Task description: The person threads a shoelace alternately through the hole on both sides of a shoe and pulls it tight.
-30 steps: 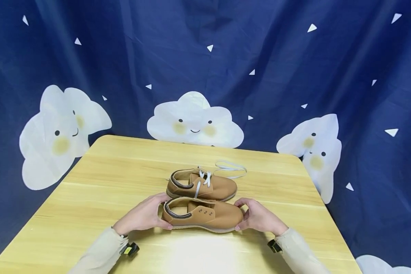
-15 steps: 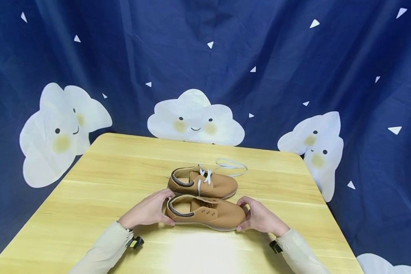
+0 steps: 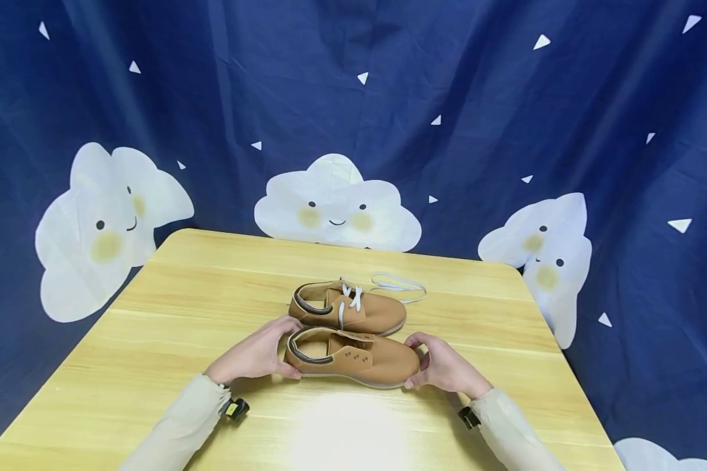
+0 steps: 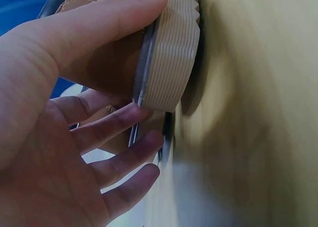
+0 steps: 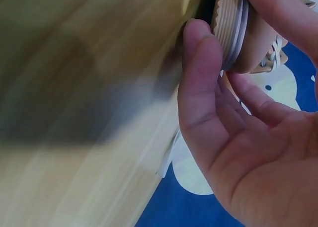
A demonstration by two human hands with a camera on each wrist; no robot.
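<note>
far shoe point(image 3: 383, 314) part-hidden, sleeves point(image 3: 177, 422) cut off

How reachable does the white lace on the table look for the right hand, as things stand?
Probably yes, if the right hand's grip first lets go of the unlaced shoe; the way past the laced shoe to the white lace looks unblocked.

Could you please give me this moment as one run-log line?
left hand: holds unlaced tan shoe at heel | right hand: holds its toe | laced tan shoe: just beyond | white shoelace loop: on wooden table
</note>
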